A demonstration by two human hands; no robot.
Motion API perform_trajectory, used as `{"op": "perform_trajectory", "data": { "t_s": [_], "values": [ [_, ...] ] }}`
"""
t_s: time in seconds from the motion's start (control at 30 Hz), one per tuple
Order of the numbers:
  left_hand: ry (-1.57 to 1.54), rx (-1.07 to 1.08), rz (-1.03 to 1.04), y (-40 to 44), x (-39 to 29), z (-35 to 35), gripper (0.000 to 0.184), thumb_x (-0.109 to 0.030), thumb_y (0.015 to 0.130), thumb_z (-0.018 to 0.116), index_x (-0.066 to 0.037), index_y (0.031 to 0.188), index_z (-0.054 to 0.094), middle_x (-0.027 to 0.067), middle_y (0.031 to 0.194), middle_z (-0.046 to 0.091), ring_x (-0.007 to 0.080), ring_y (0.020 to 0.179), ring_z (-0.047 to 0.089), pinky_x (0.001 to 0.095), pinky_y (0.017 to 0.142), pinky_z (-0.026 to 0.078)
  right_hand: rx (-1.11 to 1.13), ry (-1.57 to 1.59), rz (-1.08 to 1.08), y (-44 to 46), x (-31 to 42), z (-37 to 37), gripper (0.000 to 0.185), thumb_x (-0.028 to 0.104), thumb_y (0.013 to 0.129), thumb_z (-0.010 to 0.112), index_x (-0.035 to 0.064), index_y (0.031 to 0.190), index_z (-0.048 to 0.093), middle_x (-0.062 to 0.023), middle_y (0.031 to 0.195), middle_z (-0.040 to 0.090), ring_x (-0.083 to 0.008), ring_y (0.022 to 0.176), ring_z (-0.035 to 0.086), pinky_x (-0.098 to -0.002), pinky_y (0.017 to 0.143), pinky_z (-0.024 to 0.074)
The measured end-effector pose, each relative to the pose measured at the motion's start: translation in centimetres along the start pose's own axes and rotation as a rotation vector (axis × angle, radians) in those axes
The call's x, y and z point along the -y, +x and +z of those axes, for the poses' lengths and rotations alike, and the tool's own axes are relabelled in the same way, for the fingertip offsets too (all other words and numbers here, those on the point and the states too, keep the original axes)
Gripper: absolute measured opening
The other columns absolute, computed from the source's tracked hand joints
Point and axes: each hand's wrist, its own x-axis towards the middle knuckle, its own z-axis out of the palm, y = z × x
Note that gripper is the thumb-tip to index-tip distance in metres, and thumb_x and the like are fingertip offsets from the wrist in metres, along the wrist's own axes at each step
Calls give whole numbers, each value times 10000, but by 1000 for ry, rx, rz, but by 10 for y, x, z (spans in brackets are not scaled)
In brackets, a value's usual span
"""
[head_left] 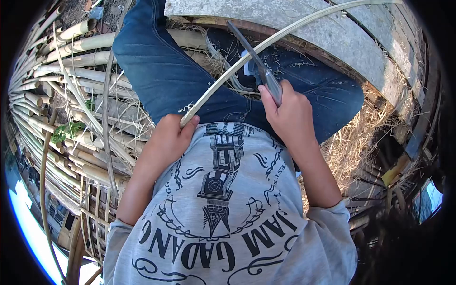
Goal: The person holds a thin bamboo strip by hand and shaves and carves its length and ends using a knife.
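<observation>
A long pale bamboo strip runs from my left hand up to the far right, bending in an arc over my lap. My left fingers are wrapped round its near end. In my right hand is a knife, gripped by its grey handle with the thumb along it. The dark blade points up and to the left and crosses the strip; it appears to touch it. Small curled shavings cling to the strip beside my left hand.
Weathered wooden planks lie in front of my crossed legs. Many cut bamboo poles are heaped at the left, with loose strips over them. Straw-like shavings cover the ground at the right. A small green plant pokes up among the poles.
</observation>
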Motion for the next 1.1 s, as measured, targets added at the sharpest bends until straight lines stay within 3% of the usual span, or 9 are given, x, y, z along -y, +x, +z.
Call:
{"op": "perform_trajectory", "data": {
  "t_s": [0.03,0.07,0.13,0.33,0.37,0.6,0.7,0.8,1.1],
  "values": [
    [-10,16,10,0,5,2,379,-296,962,575,68,872,627,204,622,589,227,566,551,395,579,435,-6,-33,3,0,3,1,423,424,904,607,21,783,563,-208,616,630,-393,578,654,-470,533,532],
    [0,25,10,-2,5,3,379,-296,962,575,68,872,627,204,622,589,227,566,551,395,579,435,-6,-26,16,2,0,0,423,424,904,607,21,783,563,-208,616,630,-393,578,654,-470,533,532],
    [-63,-43,119,-10,3,8,404,-286,958,566,85,809,620,278,624,567,416,584,590,433,573,448,-73,-107,-113,8,-19,-9,436,440,896,617,28,769,557,-190,620,637,-380,582,658,-452,524,534],
    [-109,-26,124,-27,2,7,419,-297,962,562,86,800,611,267,602,554,416,563,572,445,559,438,-272,-290,251,47,-77,-72,484,454,931,559,-6,795,624,-238,704,648,-436,706,650,-489,627,512],
    [-52,56,18,-22,-3,2,421,-298,961,563,89,800,611,273,609,554,421,567,571,458,571,440,-268,-202,229,46,-75,-65,484,452,931,559,-8,795,621,-242,703,647,-439,707,649,-495,630,512],
    [-80,19,53,-16,-3,4,378,-276,961,560,74,836,627,273,622,561,419,599,600,445,579,444,-4,58,-63,-4,7,0,438,422,900,606,8,763,572,-223,615,623,-416,598,647,-490,540,523],
    [-107,13,90,-21,7,4,343,-253,961,556,66,859,632,268,638,576,417,621,616,440,593,451,-90,-127,-30,13,-20,-20,455,435,906,597,2,770,582,-232,633,629,-427,616,645,-489,560,525],
    [-124,-17,166,-32,18,6,327,-243,959,558,63,870,631,259,649,587,421,631,613,435,597,454,-258,-237,299,49,-82,-70,505,476,919,561,-7,794,643,-247,712,646,-442,745,648,-490,648,506],
    [43,-64,42,-17,4,15,405,-275,943,580,80,751,617,289,657,581,459,651,609,470,597,468,81,-10,-57,-6,13,-13,461,444,897,603,9,743,595,-234,624,626,-412,602,654,-489,558,534]
  ]
}}
